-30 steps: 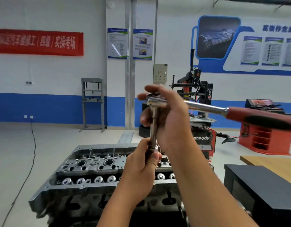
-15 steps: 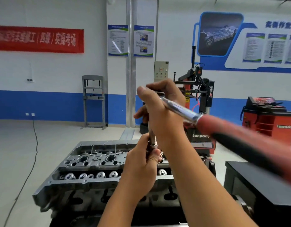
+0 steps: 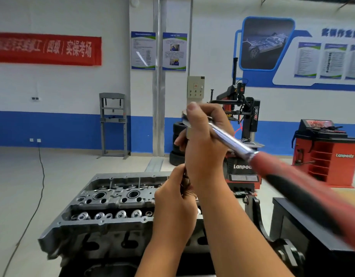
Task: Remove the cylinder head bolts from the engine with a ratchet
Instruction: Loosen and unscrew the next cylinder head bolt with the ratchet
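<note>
Workshop, engine [image 3: 104, 204], hands hiding ratchet [image 3: 228, 138] extension

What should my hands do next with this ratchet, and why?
Probably draw the extension free of what the left hand grips. The right hand holds the ratchet by its head, well above the cylinder head, and the left hand grips the lower end of its extension. That looks like a bolt being pulled from the socket, though the fingers hide it.
</note>
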Action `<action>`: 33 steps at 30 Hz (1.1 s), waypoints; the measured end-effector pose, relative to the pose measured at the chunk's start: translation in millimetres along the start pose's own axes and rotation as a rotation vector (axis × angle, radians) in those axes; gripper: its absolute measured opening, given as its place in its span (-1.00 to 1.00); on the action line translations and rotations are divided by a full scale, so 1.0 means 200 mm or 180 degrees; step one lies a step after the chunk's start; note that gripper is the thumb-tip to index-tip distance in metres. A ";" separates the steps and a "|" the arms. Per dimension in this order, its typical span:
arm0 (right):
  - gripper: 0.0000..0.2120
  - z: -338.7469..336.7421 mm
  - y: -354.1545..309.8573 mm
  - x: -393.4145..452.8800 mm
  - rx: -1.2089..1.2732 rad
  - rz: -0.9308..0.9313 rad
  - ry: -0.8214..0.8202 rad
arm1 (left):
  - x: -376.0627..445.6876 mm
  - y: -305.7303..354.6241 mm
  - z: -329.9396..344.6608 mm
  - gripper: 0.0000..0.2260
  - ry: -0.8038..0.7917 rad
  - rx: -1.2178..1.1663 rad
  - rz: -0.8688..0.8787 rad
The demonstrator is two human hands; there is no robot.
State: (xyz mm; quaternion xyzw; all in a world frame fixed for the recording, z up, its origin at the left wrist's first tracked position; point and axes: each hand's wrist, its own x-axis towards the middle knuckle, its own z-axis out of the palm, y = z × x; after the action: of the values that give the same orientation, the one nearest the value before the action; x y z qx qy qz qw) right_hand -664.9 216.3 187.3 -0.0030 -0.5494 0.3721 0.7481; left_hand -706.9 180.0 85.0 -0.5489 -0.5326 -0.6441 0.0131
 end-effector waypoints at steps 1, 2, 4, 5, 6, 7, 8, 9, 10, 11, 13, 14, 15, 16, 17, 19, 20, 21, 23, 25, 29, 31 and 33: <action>-0.87 0.01 0.00 0.00 -0.0141 -0.0062 -0.0082 | 0.00 0.00 -0.02 -0.52 -0.0102 -0.0052 -0.0001; -0.87 0.02 -0.01 0.00 -0.0153 0.0012 -0.0208 | 0.01 -0.01 -0.04 -0.56 -0.0266 -0.0128 -0.0026; -0.86 0.02 -0.03 0.01 0.0193 0.0469 -0.0485 | 0.02 -0.03 -0.08 -0.65 -0.0606 -0.0262 -0.0039; -0.85 0.00 -0.04 0.03 0.0439 0.0740 -0.0618 | 0.02 -0.03 -0.09 -0.69 -0.0671 -0.0284 -0.0023; -0.84 -0.02 -0.05 0.05 0.0681 0.0995 -0.0727 | 0.02 -0.02 -0.09 -0.71 -0.0648 -0.0264 -0.0012; -0.83 -0.04 -0.06 0.07 0.0906 0.1216 -0.0805 | 0.02 -0.02 -0.08 -0.69 -0.0562 -0.0218 -0.0009; -0.81 -0.07 -0.07 0.09 0.1085 0.1389 -0.0859 | 0.02 -0.02 -0.06 -0.65 -0.0447 -0.0162 -0.0013; -0.80 -0.09 -0.07 0.10 0.1196 0.1510 -0.0881 | 0.02 -0.02 -0.04 -0.61 -0.0342 -0.0116 -0.0028; -0.79 -0.10 -0.07 0.10 0.1232 0.1575 -0.0855 | 0.02 -0.01 -0.03 -0.57 -0.0265 -0.0094 -0.0049; -0.80 -0.10 -0.07 0.09 0.1203 0.1568 -0.0778 | 0.01 -0.01 -0.02 -0.54 -0.0207 -0.0102 -0.0075; -0.86 -0.07 -0.06 0.06 0.1010 0.1273 -0.0495 | 0.00 -0.01 -0.01 -0.50 -0.0114 -0.0172 -0.0098; -0.89 -0.05 -0.05 0.04 0.0853 0.1010 -0.0333 | 0.00 0.00 0.00 -0.48 -0.0067 -0.0189 -0.0068; -0.90 -0.04 -0.04 0.02 0.0658 0.0724 -0.0184 | 0.00 0.00 0.00 -0.45 -0.0020 -0.0180 -0.0027; -0.87 -0.02 -0.03 0.01 0.0445 0.0458 -0.0051 | -0.01 0.01 0.00 -0.43 0.0018 -0.0151 0.0012; -0.82 0.00 -0.02 0.00 0.0236 0.0250 0.0058 | -0.01 0.01 0.00 -0.44 0.0031 -0.0126 0.0046; -0.78 0.02 -0.01 -0.01 -0.0163 0.0021 0.0158 | 0.00 -0.01 -0.01 -0.52 -0.0028 -0.0170 0.0077; -0.80 0.02 -0.01 0.00 -0.0308 -0.0001 0.0085 | 0.01 -0.02 -0.03 -0.56 -0.0114 -0.0240 0.0034; -0.85 0.03 -0.02 0.00 -0.0346 0.0074 -0.0089 | 0.01 -0.03 -0.05 -0.59 -0.0226 -0.0305 -0.0012; -0.94 0.02 -0.04 0.02 -0.0046 0.0517 -0.0582 | 0.03 -0.04 -0.09 -0.67 -0.0472 -0.0419 -0.0048; -0.93 -0.03 -0.06 0.06 0.0650 0.1177 -0.0976 | 0.04 -0.05 -0.10 -0.71 -0.0642 -0.0513 -0.0141; -0.88 -0.12 -0.09 0.12 0.1189 0.1748 -0.1073 | 0.03 -0.04 -0.05 -0.61 -0.0347 -0.0478 -0.0225; -0.94 -0.09 -0.09 0.10 0.1028 0.1518 -0.0814 | 0.02 -0.03 -0.03 -0.56 -0.0198 -0.0465 -0.0148; -0.86 -0.03 -0.07 0.06 0.0709 0.1064 -0.0273 | 0.01 -0.02 -0.01 -0.57 -0.0056 -0.0374 -0.0027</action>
State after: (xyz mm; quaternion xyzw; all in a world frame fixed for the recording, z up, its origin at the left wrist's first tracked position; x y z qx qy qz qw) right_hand -650.4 216.0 200.3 0.0044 -0.5281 0.5494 0.6475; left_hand -711.4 180.2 83.9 -0.5521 -0.4962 -0.6695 -0.0265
